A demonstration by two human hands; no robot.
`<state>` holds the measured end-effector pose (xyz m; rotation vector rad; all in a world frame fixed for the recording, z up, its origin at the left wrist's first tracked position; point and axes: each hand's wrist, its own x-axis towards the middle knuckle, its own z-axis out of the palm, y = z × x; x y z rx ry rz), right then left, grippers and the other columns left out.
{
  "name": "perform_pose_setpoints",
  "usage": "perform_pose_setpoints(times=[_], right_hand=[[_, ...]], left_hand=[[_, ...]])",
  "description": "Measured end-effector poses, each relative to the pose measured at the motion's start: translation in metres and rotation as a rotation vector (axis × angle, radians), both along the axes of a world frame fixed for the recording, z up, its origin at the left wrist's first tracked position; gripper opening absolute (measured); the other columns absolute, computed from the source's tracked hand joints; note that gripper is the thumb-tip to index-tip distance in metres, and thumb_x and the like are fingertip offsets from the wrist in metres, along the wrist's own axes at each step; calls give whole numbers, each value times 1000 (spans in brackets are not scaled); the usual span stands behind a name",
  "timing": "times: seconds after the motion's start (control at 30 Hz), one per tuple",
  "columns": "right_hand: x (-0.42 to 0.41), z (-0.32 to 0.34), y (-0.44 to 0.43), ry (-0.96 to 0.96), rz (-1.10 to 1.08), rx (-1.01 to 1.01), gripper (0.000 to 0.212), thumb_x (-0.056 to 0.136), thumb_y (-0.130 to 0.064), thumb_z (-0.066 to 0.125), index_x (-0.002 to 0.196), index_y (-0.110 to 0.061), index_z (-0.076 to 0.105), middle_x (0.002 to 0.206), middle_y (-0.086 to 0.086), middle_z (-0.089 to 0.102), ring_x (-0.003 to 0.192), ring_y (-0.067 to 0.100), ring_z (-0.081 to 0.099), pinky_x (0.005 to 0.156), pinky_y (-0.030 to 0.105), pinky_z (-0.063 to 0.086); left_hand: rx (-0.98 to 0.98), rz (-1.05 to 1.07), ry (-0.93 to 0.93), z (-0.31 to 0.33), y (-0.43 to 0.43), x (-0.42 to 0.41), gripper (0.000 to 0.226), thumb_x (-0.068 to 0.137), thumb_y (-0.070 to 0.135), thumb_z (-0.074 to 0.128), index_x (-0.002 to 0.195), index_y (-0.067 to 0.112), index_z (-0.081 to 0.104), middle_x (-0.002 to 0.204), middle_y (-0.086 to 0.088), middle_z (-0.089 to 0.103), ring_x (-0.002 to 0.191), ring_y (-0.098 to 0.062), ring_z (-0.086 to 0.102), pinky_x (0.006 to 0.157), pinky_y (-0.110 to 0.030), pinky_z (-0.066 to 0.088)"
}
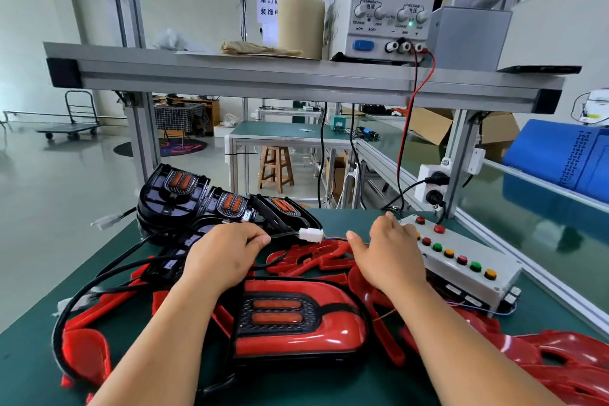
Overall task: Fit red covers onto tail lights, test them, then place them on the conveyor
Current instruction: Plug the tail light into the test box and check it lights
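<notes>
While my left grip (227, 254) pinched the black lead (285, 235) just behind its white plug (309, 235), at 12 o'clock of the covered tail light (296, 316), my right grip (389, 254) lay at 1 o'clock against the near end of the button box (468, 265). Thin orange wires ran in under its thumb, and whether it actually nipped them I couldn't tell.

Trouble I could see coming: that plug was not mated, and pushed in crooked it could seat half-way and give a dead test on a good lamp. The power supply (389, 0) on the shelf at 12 read twelve volts and zero current, so by my reckoning nothing was drawing yet. Black cabling looped out to 8 o'clock among the loose red covers (313, 257); a hard tug might drag one off the surface (346, 221) or jerk the lamp round. Those thin wires at the box looked easy to pull loose too.

And the lamp itself? It sat flat at 6 o'clock, between my forearms. The glossy red cover was seated all round as far as I could see, with a black honeycomb panel in the middle and two amber bars, unlit. Bare black tail lights (179, 188) were stacked at 10 o'clock, and the conveyor (543, 217) ran past at 3.
</notes>
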<state>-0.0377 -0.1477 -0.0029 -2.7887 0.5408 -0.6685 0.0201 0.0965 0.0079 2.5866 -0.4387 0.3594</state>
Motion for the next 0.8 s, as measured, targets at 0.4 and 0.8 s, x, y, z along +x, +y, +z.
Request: perform_pose_setpoints(times=[0.4, 0.8], right_hand=[[23, -12, -29, 373, -58, -114, 111, 76, -89, 16, 146, -5, 32, 156, 15, 25, 142, 36, 17, 113, 43, 24], [22, -17, -29, 412, -58, -163, 112, 75, -89, 18, 146, -4, 32, 154, 17, 24, 139, 35, 19, 108, 43, 31]], left_hand=[[46, 15, 24, -6, -2, 2, 22, 98, 50, 44, 105, 44, 64, 87, 17, 62, 81, -10, 59, 61, -27, 41], [106, 32, 10, -7, -4, 1, 23, 99, 50, 43, 108, 44, 63, 99, 16, 66, 84, -9, 56, 60, -27, 38]])
